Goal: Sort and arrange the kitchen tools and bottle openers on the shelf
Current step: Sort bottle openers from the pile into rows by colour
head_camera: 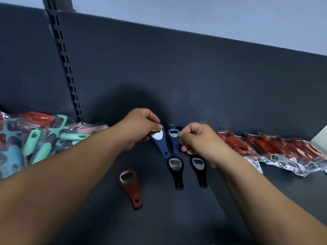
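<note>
Hands, item one: your left hand [139,128], centre of frame, pinches the head of a blue bottle opener [161,145] between thumb and curled fingers. Your right hand [198,138], just right of centre, has its fingers curled; whether they pinch anything cannot be told.

Item two, nearest you: red opener [130,186], lower centre, lying alone and flat on the dark shelf [177,223], head away from you.

Item three, next back: left black opener [175,169] and right black opener [199,167], side by side and apart, heads away, just below your right hand.

Item four: the held blue bottle opener. Its long axis slants from the head at your left fingers down and right, and its tail ends just beside the left black opener's head. A second blue opener [173,138] lies immediately to its right, between your hands, with your right hand the nearer. Judgement: the held one wants swinging parallel to this neighbour to form a blue row behind the black.

Item five, flanks: bagged teal, pink and red tools [37,140] heaped at left; bagged red tools [261,145] in a row at right.

Item six, farthest: back panel [177,68], with slotted upright [65,68] at upper left.
</note>
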A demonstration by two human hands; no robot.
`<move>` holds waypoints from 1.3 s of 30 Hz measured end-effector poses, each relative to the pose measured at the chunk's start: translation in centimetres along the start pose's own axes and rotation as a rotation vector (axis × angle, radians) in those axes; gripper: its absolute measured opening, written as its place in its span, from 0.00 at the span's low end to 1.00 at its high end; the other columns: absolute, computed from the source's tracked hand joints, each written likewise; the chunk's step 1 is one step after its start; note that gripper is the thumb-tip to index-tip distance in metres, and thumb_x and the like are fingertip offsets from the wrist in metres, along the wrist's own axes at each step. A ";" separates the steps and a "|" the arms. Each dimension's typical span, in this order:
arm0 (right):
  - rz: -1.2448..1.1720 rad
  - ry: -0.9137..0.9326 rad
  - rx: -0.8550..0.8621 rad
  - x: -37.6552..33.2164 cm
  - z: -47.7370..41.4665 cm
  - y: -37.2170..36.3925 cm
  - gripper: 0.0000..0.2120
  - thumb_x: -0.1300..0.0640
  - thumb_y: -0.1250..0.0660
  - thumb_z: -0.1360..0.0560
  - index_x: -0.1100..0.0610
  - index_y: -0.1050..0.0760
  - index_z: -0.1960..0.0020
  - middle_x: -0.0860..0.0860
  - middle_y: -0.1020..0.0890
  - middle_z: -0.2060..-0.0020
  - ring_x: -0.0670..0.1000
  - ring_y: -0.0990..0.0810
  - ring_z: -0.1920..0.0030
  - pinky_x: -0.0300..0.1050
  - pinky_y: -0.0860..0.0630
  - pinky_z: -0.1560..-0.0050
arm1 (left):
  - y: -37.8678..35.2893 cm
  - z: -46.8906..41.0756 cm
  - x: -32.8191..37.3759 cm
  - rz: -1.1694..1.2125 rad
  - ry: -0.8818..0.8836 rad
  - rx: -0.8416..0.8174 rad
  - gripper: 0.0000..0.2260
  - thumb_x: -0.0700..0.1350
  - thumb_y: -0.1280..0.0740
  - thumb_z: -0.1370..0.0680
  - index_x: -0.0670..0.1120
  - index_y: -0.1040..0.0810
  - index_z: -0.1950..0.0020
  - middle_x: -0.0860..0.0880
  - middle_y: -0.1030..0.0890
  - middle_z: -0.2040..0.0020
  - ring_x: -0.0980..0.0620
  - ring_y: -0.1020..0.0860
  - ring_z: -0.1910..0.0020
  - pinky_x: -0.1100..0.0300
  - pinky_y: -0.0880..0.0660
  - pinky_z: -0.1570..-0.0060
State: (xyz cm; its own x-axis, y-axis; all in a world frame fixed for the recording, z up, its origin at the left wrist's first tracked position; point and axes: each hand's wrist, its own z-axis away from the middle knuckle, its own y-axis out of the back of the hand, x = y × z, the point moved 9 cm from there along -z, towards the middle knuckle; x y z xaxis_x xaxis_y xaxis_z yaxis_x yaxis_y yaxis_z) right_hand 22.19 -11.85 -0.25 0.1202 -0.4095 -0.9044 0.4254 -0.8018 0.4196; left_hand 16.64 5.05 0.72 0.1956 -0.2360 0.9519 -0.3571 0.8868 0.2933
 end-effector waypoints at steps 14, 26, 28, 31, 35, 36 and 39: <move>0.528 0.129 0.250 -0.5 0.7 4.3 0.09 0.54 0.27 0.31 0.58 0.24 0.60 0.53 0.19 0.66 0.54 0.20 0.62 0.45 0.25 0.61 | -2.3 -2.1 -0.2 -0.622 -0.137 0.047 0.19 0.55 0.34 0.24 0.48 0.26 0.37 0.47 0.23 0.40 0.47 0.25 0.42 0.52 0.27 0.41; 0.793 0.041 0.221 -0.1 -2.8 1.7 0.05 0.58 0.33 0.29 0.59 0.26 0.59 0.53 0.24 0.64 0.57 0.25 0.59 0.42 0.32 0.62 | -4.3 -2.1 -3.3 -0.867 -0.246 -0.143 0.26 0.56 0.35 0.23 0.47 0.32 0.28 0.48 0.33 0.27 0.48 0.35 0.29 0.52 0.37 0.30; 0.820 0.027 0.217 0.0 -2.9 1.3 0.05 0.58 0.34 0.29 0.58 0.28 0.61 0.51 0.27 0.66 0.56 0.28 0.61 0.42 0.34 0.62 | -4.2 -1.9 -3.0 -0.848 -0.266 -0.142 0.25 0.55 0.35 0.23 0.47 0.32 0.28 0.48 0.33 0.27 0.49 0.35 0.29 0.55 0.38 0.30; 0.827 0.051 0.217 0.1 -3.0 0.9 0.08 0.54 0.32 0.28 0.57 0.29 0.60 0.55 0.23 0.59 0.57 0.26 0.57 0.42 0.35 0.60 | -4.0 -1.4 -2.5 -0.821 -0.306 -0.137 0.25 0.54 0.35 0.23 0.46 0.32 0.28 0.49 0.32 0.28 0.51 0.35 0.29 0.59 0.38 0.30; 0.798 0.067 0.235 -0.1 -2.5 1.0 0.12 0.51 0.33 0.26 0.60 0.24 0.54 0.58 0.20 0.54 0.59 0.23 0.51 0.43 0.31 0.57 | -2.6 -0.8 -2.4 -0.797 -0.314 -0.121 0.24 0.53 0.34 0.23 0.47 0.32 0.28 0.48 0.33 0.27 0.51 0.37 0.27 0.60 0.40 0.29; 0.799 0.083 0.252 -0.4 -2.1 1.1 0.12 0.51 0.34 0.25 0.60 0.24 0.52 0.58 0.19 0.54 0.60 0.22 0.50 0.44 0.30 0.56 | -2.1 -0.6 -2.3 -0.805 -0.315 -0.116 0.25 0.53 0.34 0.23 0.48 0.32 0.28 0.48 0.34 0.26 0.51 0.38 0.27 0.60 0.41 0.28; 0.823 0.174 0.284 -2.1 -0.7 0.3 0.10 0.52 0.36 0.24 0.58 0.23 0.49 0.57 0.20 0.53 0.59 0.23 0.49 0.44 0.30 0.56 | 0.2 0.4 -1.9 -0.845 -0.320 -0.085 0.26 0.53 0.35 0.22 0.48 0.34 0.26 0.47 0.36 0.25 0.51 0.39 0.26 0.62 0.43 0.29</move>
State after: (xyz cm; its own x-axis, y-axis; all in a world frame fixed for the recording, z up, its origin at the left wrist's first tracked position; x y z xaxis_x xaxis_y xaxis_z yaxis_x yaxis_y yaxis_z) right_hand 22.65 -10.88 1.75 0.4346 -0.8504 -0.2966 -0.0924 -0.3697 0.9245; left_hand 15.81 5.54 -1.01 0.0938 -0.9092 0.4057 -0.1387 0.3916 0.9096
